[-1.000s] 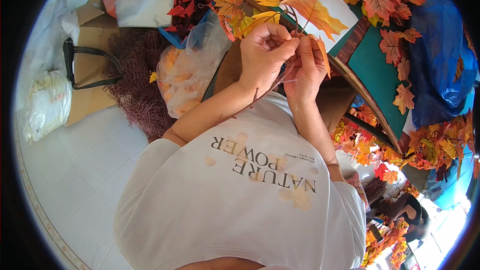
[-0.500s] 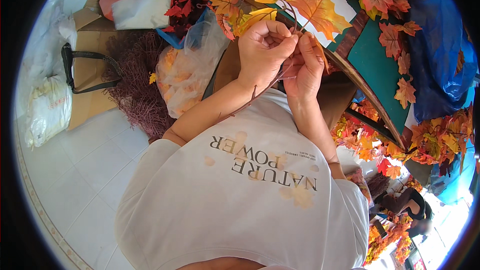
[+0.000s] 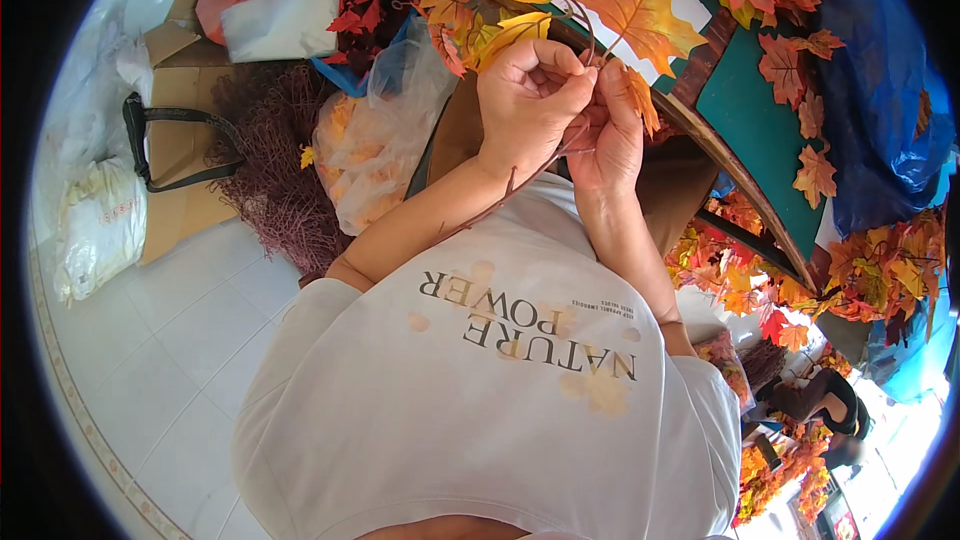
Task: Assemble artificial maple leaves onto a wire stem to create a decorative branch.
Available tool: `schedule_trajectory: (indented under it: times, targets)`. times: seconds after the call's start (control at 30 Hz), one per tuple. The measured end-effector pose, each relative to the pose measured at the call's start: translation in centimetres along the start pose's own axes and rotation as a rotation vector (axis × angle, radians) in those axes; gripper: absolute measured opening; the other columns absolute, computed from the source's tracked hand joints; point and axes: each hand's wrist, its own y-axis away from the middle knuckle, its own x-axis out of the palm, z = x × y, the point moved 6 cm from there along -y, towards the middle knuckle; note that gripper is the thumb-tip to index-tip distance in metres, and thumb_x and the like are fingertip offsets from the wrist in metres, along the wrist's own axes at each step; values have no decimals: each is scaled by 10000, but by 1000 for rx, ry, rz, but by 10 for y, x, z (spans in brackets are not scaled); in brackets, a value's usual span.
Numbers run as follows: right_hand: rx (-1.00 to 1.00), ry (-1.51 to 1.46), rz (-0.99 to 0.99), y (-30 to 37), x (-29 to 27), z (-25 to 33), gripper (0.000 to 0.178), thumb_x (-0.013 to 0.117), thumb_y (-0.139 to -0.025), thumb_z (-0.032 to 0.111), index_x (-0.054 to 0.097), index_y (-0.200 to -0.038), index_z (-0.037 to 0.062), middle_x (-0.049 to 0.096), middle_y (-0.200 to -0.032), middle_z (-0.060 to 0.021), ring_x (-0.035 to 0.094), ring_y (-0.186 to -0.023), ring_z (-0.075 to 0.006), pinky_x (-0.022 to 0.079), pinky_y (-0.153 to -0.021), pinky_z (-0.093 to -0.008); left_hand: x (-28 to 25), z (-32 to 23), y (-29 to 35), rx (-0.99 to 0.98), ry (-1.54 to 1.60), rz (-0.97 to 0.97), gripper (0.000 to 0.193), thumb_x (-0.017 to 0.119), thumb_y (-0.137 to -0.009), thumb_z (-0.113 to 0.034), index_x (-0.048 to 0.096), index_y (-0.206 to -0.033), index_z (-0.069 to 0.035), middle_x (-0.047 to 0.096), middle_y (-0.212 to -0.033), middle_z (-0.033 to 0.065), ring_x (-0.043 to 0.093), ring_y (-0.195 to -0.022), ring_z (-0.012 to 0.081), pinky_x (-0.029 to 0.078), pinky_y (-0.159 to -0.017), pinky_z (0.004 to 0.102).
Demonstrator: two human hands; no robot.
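My left hand (image 3: 532, 100) pinches the brown stem of an artificial maple-leaf vine (image 3: 588, 28). Close against it, my right hand (image 3: 610, 135) has its thumb and fingers closed on the same stem. The fingertips hide the exact spot they grip. Orange and yellow leaves (image 3: 640, 15) spread from the vine above both hands, over the table edge. A smaller orange leaf (image 3: 642, 102) sticks out beside my right fingers. The bare, twiggy end of the stem (image 3: 490, 208) hangs down across my left forearm.
A green-topped table (image 3: 745, 110) with more leaf vines (image 3: 785, 70) and a white paper (image 3: 675, 5) lies ahead. At left are a bag of leaves (image 3: 360, 140), a heap of brown stems (image 3: 275, 160) and a cardboard box (image 3: 180, 170). Another person (image 3: 825, 405) is at far right.
The orange leaf beside my right fingers has turned and shows more of its face. Both hands keep nearly the same place on the stem; the view has shifted slightly.
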Motion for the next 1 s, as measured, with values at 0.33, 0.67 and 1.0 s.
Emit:
schedule_trajectory:
  times: [0.33,0.67,1.0]
  targets:
    - [-72,38,120,0,-2,5,79,568,-880,87,581,-949,53,635,-904,-60,609,-819,-122,503,-748,-236,-2,5,-1,-42,-13,13,139,644,-756,83,564,-818,-12,595,-767,19,563,-670,51,481,-640,170]
    - [-309,470,250,-7,6,20,169,607,-823,-20,540,-972,17,594,-934,-67,590,-845,-137,486,-740,-247,-12,-6,-15,-83,-5,89,211,649,-752,83,573,-945,44,643,-775,107,626,-632,148,525,-564,240]
    - [187,455,423,28,82,-29,374,577,-875,82,431,-1215,28,507,-1169,-71,532,-1034,-162,456,-880,-297,-49,-83,1,969,-1027,-131,275,736,-717,-157,596,-897,-4,617,-903,61,601,-834,166,474,-703,272]
